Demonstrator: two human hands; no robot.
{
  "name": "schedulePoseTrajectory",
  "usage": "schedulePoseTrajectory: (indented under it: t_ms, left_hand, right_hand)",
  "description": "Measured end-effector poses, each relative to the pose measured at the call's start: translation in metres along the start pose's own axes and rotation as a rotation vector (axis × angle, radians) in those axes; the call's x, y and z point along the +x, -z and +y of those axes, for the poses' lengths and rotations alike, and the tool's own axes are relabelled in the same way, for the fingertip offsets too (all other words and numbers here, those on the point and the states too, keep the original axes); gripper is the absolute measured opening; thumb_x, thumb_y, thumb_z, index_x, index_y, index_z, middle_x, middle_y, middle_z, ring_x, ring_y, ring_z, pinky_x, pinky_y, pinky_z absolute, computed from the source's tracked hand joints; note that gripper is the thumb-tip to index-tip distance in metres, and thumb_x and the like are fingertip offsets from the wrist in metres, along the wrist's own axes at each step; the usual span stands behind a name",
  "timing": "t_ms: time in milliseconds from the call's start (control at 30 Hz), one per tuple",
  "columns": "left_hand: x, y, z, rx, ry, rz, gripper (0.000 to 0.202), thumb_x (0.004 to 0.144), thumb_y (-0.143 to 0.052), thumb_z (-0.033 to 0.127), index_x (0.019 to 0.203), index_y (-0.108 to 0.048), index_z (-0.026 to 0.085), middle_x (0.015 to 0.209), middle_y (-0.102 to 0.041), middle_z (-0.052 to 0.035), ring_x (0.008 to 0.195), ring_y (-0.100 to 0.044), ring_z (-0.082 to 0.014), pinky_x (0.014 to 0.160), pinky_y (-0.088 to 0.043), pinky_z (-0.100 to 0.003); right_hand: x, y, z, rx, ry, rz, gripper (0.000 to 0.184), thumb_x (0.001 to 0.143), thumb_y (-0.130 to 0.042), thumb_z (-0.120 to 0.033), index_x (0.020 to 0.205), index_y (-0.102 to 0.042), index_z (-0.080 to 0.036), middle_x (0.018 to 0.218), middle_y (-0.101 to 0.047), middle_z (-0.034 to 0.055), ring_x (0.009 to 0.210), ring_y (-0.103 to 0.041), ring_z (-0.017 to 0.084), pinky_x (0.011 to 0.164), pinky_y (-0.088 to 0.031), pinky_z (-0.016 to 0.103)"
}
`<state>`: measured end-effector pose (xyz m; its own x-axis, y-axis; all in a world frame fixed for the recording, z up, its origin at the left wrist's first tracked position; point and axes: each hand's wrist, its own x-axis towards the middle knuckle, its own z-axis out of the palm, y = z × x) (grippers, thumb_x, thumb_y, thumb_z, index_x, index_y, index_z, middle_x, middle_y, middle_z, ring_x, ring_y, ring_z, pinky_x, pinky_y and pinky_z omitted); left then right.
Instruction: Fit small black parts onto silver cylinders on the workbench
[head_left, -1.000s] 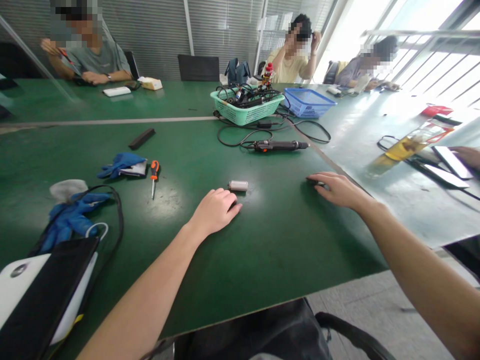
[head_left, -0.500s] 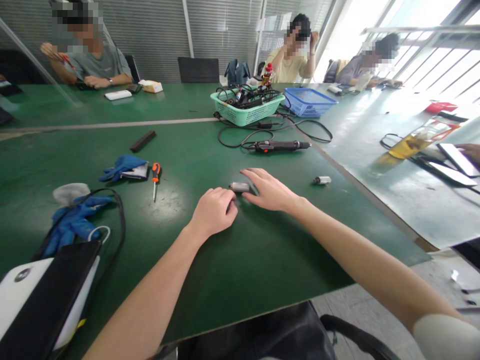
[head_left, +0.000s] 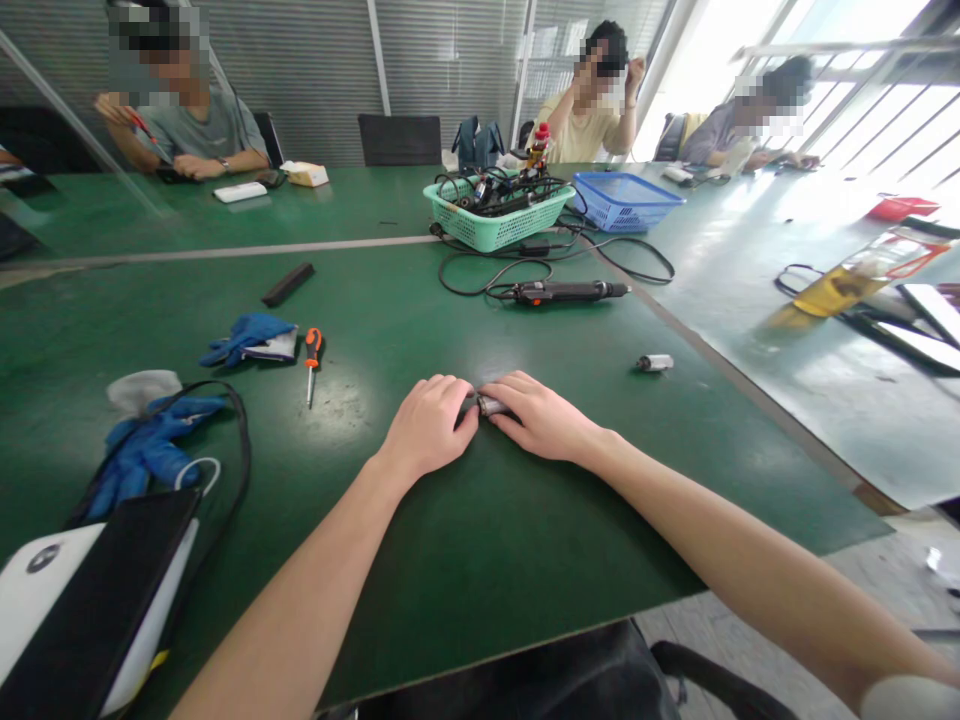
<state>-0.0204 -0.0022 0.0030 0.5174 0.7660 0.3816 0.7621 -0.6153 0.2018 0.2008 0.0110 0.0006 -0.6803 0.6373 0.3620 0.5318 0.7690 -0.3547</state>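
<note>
My right hand (head_left: 544, 415) is closed round a small silver cylinder (head_left: 491, 406) that looks like a small motor, its end face pointing left. Close beside it, my left hand (head_left: 429, 425) is closed with its fingers curled. A bit of something dark shows between its thumb and forefinger, too hidden to name. Both hands rest low over the green table (head_left: 480, 560), fingertips almost meeting at the cylinder's end. A second silver cylinder (head_left: 655, 363) of the same kind lies to the right, apart from my hands.
An electric screwdriver (head_left: 570, 291) with a cable lies beyond my hands. Behind it stand a green basket (head_left: 499, 228) of cables and a blue basket (head_left: 626, 207). To the left are an orange-handled screwdriver (head_left: 312, 365), blue gloves (head_left: 251, 333) and a phone-like black slab (head_left: 97, 600). People sit opposite.
My right hand has come down and closed on the silver cylinder, drawing it slightly nearer to me and turning it. My left hand has barely moved.
</note>
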Motion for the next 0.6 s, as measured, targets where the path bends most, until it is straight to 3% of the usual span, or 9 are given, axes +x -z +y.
schedulePoseTrajectory:
  t_ms: [167, 433, 600]
  left_hand:
    - [0.0042, -0.0015, 0.0018, 0.022, -0.065, -0.094, 0.016, 0.097, -0.046, 0.028, 0.091, -0.059, 0.019, 0.091, -0.062, -0.0067, 0.088, -0.057, -0.0220, 0.080, -0.046, -0.037]
    - [0.0052, -0.0028, 0.0039, -0.013, -0.120, -0.127, 0.014, 0.096, -0.047, 0.024, 0.090, -0.058, 0.019, 0.089, -0.062, -0.0059, 0.084, -0.057, -0.0206, 0.077, -0.046, -0.035]
    - [0.0060, -0.0039, 0.0059, -0.008, -0.128, -0.123, 0.013, 0.096, -0.047, 0.024, 0.089, -0.058, 0.019, 0.088, -0.062, -0.0060, 0.084, -0.056, -0.0206, 0.076, -0.046, -0.035]
  right_hand:
    - [-0.0063, -0.0016, 0.0030, 0.049, -0.023, 0.048, 0.036, 0.093, -0.055, -0.020, 0.129, -0.059, -0.019, 0.115, -0.066, 0.0122, 0.108, -0.060, 0.027, 0.098, -0.051, 0.047]
    - [-0.0083, 0.0006, 0.0002, 0.069, -0.021, 0.040, 0.028, 0.096, -0.059, -0.032, 0.121, -0.063, -0.019, 0.108, -0.067, 0.0112, 0.105, -0.061, 0.027, 0.095, -0.053, 0.044]
    - [-0.0098, 0.0005, -0.0004, 0.085, -0.003, 0.035, 0.026, 0.097, -0.057, -0.031, 0.119, -0.063, -0.018, 0.108, -0.067, 0.0114, 0.105, -0.060, 0.026, 0.095, -0.052, 0.043]
